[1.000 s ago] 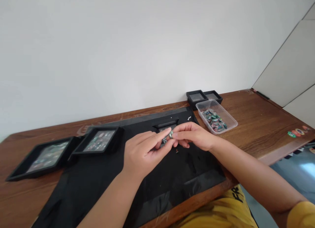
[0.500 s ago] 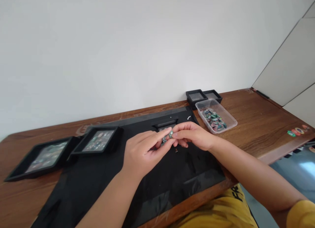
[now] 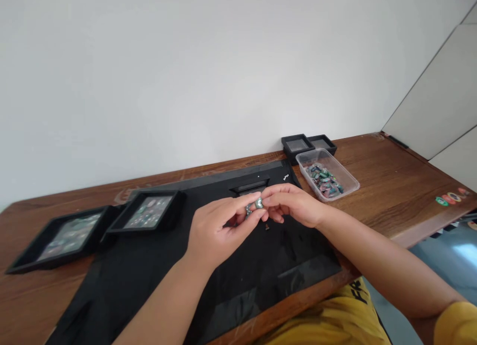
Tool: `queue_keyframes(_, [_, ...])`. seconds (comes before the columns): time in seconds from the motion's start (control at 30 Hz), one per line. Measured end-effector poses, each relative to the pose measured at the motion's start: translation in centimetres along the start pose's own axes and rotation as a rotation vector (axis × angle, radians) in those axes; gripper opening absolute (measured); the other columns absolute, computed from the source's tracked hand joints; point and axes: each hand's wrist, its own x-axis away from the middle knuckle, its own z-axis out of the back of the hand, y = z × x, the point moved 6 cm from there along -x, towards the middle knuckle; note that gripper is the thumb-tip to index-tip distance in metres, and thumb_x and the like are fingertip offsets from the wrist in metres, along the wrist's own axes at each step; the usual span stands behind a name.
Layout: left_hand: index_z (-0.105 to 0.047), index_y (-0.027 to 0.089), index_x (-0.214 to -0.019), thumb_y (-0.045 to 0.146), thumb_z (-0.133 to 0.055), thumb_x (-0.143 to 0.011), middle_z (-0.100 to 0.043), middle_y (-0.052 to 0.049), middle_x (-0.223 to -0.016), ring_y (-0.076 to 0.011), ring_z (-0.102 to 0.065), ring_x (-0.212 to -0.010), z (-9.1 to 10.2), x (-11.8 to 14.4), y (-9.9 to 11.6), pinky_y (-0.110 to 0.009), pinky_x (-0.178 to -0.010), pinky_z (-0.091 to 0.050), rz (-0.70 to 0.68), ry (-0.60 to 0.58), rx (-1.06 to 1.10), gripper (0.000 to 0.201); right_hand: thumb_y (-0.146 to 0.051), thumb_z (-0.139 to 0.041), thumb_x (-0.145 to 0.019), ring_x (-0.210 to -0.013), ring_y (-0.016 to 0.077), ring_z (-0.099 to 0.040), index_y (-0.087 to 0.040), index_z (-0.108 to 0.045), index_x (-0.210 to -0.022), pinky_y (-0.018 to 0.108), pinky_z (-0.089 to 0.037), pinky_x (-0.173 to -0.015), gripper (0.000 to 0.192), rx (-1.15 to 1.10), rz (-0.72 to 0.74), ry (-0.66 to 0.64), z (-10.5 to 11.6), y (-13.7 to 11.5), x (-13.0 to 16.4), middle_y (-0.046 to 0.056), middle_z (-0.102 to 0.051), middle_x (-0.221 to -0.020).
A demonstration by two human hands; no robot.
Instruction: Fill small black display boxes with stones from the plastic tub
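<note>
Fingers: those of the left hand (image 3: 214, 231) and the right hand (image 3: 294, 206) are brought together above the middle of the mat, tip to tip. A small greenish stone (image 3: 259, 202) is pinched between the right thumb and forefinger, with the left fingertips (image 3: 252, 202) touching it from the other side. A second small greyish piece (image 3: 248, 209) is seen just beside it, against the left fingers; whether it is gripped cannot be told.
Surface: a brown wooden surface (image 3: 391, 186) is set against a white wall, and everything else is carried by it.
Mat: a large black mat (image 3: 149, 270) is spread over the middle of the surface, reaching to its near edge. Both hands are held over it.
Large trays: two black framed trays (image 3: 61, 238) (image 3: 149, 211) are laid side by side at the left, each with small greenish pieces seen inside. The nearer-to-centre tray rests partly on the mat.
Clear tub: a clear plastic tub (image 3: 350, 183) is placed to the right of the mat, well apart from the hands, with a heap of green and reddish stones (image 3: 323, 178) inside.
Small boxes: two small black boxes (image 3: 298, 145) (image 3: 323, 143) are set just behind the tub, next to each other, near the wall.
Loose piece: one tiny dark piece (image 3: 267, 228) is left lying on the mat just below the right hand.
</note>
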Motion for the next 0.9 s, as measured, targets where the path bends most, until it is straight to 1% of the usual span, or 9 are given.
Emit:
queue_keyframes(0.3, [-0.074, 0.023, -0.108, 0.020, -0.068, -0.094, -0.056, 0.009, -0.057, -0.0062, -0.051, -0.048, 0.0, -0.1, -0.2, -0.018, -0.054, -0.047, 0.029, -0.032, 0.022, 0.016, -0.033, -0.069, -0.075, -0.049, 0.0070, -0.048, -0.016, -0.071, -0.079, 0.021, -0.034, -0.046, 0.017, 0.001, -0.018, 0.023, 0.0, 0.0, 0.0, -0.002, -0.069, -0.067])
queue_keyframes(0.4, [-0.074, 0.023, -0.109, 0.022, -0.067, -0.094, -0.055, 0.010, -0.056, -0.0065, -0.050, -0.048, 0.0, -0.2, -0.2, -0.018, -0.053, -0.046, 0.037, -0.040, 0.025, 0.016, -0.032, -0.068, -0.075, -0.049, 0.0070, -0.047, -0.017, -0.071, -0.080, 0.021, -0.034, -0.046, 0.017, 0.003, -0.019, 0.029, 0.0, 0.1, -0.1, -0.002, -0.069, -0.067])
queue_keyframes(0.6, [-0.075, 0.023, -0.105, 0.028, -0.070, -0.095, -0.053, 0.009, -0.057, -0.0067, -0.050, -0.050, 0.2, -0.4, -0.4, -0.019, -0.053, -0.046, 0.044, -0.052, 0.035, 0.012, -0.036, -0.068, -0.077, -0.050, 0.0069, -0.047, -0.016, -0.070, -0.077, 0.022, -0.033, -0.046, 0.020, 0.039, -0.015, 0.023, -0.1, 0.0, 0.0, -0.002, -0.067, -0.067])
queue_keyframes(0.67, [-0.075, 0.023, -0.104, 0.027, -0.070, -0.094, -0.053, 0.009, -0.058, -0.0066, -0.050, -0.051, 0.2, -0.4, -0.5, -0.018, -0.054, -0.046, 0.042, -0.048, 0.033, 0.012, -0.035, -0.068, -0.079, -0.051, 0.0068, -0.047, -0.016, -0.070, -0.079, 0.021, -0.033, -0.047, 0.020, 0.062, -0.024, 0.032, 0.0, 0.0, 0.1, -0.001, -0.067, -0.068])
queue_keyframes(0.77, [-0.076, 0.022, -0.105, 0.024, -0.068, -0.094, -0.053, 0.009, -0.057, -0.0064, -0.049, -0.050, 0.3, -0.3, -0.7, -0.018, -0.054, -0.045, 0.038, -0.056, 0.022, 0.013, -0.033, -0.068, -0.084, -0.051, 0.0067, -0.046, -0.016, -0.068, -0.086, 0.021, -0.030, -0.047, 0.017, 0.087, -0.034, 0.040, 0.0, -0.1, 0.2, -0.001, -0.068, -0.070])
queue_keyframes(0.83, [-0.077, 0.023, -0.104, 0.026, -0.068, -0.094, -0.053, 0.008, -0.056, -0.0067, -0.048, -0.049, 0.3, -0.3, -0.9, -0.019, -0.053, -0.044, 0.051, -0.063, 0.012, 0.013, -0.032, -0.065, -0.087, -0.049, 0.0066, -0.044, -0.017, -0.068, -0.096, 0.021, -0.027, -0.045, 0.018, 0.090, -0.032, 0.045, 0.1, -0.3, 0.3, -0.002, -0.068, -0.070])
queue_keyframes(0.9, [-0.078, 0.023, -0.101, 0.029, -0.069, -0.094, -0.054, 0.008, -0.056, -0.0073, -0.048, -0.049, 0.4, -0.3, -1.3, -0.019, -0.053, -0.044, 0.083, -0.068, -0.001, 0.013, -0.033, -0.062, -0.090, -0.046, 0.0066, -0.041, -0.017, -0.066, -0.107, 0.022, -0.024, -0.044, 0.024, 0.098, -0.004, 0.085, 0.4, -1.0, 0.5, -0.003, -0.067, -0.070])
